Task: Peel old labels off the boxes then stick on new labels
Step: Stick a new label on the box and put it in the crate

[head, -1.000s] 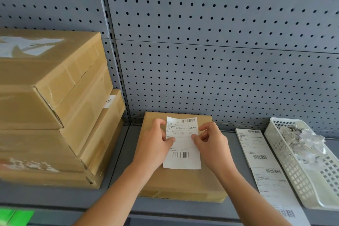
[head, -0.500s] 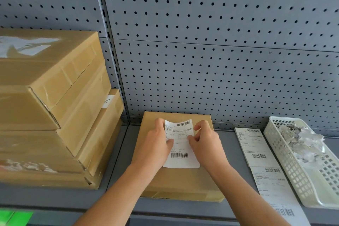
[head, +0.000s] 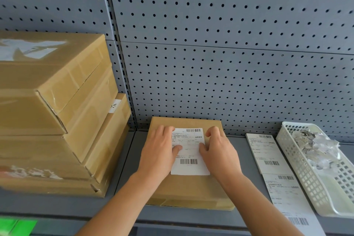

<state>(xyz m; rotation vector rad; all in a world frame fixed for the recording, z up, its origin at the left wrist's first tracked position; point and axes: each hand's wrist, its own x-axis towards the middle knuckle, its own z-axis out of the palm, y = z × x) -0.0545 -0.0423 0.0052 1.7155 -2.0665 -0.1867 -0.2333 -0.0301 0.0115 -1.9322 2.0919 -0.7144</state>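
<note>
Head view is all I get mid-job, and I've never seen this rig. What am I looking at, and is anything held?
There is no machine: a person works bare-handed, and the one camera sits on their head, looking forward and down. The left hand and right hand press a white label flat onto a box on a grey shelf. Nothing is lifted. To the left stands a stack of boxes; to the right lie a strip of labels and a white basket with crumpled scraps.

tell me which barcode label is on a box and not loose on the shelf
The label pressed by the left hand and right hand, on the middle box. The others lie in a strip on the shelf beside the basket.
</note>
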